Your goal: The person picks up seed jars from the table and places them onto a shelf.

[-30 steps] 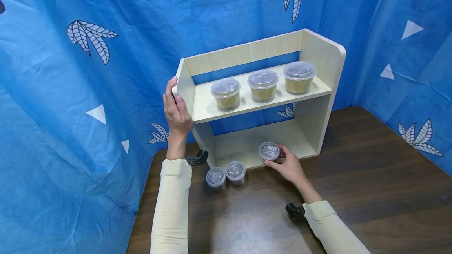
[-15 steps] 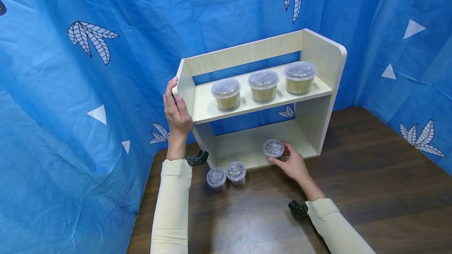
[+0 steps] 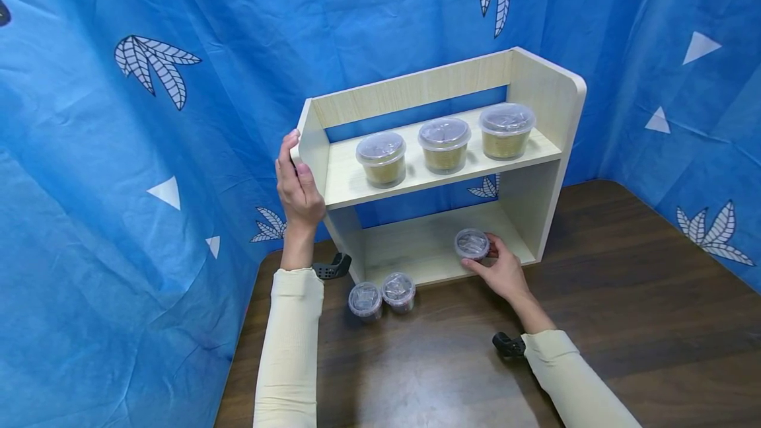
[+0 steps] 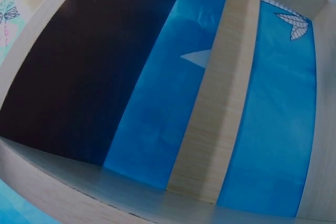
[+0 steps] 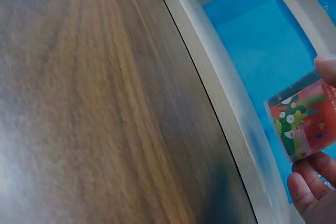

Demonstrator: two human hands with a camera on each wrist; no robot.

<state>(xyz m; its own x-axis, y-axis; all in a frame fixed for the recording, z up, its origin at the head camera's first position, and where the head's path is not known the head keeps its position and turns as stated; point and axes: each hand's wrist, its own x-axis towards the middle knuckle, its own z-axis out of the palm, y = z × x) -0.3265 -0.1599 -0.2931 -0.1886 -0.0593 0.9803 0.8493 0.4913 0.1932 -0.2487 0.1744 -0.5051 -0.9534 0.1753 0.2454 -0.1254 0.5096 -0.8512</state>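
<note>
A light wooden two-tier shelf (image 3: 416,78) stands on the table. With my left hand (image 3: 297,187) I grip its left side panel at the front edge, fingers outside and thumb toward the front. My right hand (image 3: 502,273) pinches a small round lidded tub (image 3: 471,244) over the front of the lower tier. The right wrist view shows that tub's side (image 5: 302,121), printed red with flowers, between thumb and fingers. Two similar lidded tubs stand together on the table before the shelf's left end, the left one (image 3: 364,299) and the right one (image 3: 398,290).
Three larger lidded tubs with yellowish contents sit in a row on the upper tier: left (image 3: 382,160), middle (image 3: 444,145) and right (image 3: 506,131). The dark wooden table (image 3: 642,309) extends to the right. A blue patterned curtain (image 3: 238,32) hangs behind.
My right hand has moved to the right and slightly deeper along the lower tier, carrying the small tub. The left hand has stayed on the side panel.
</note>
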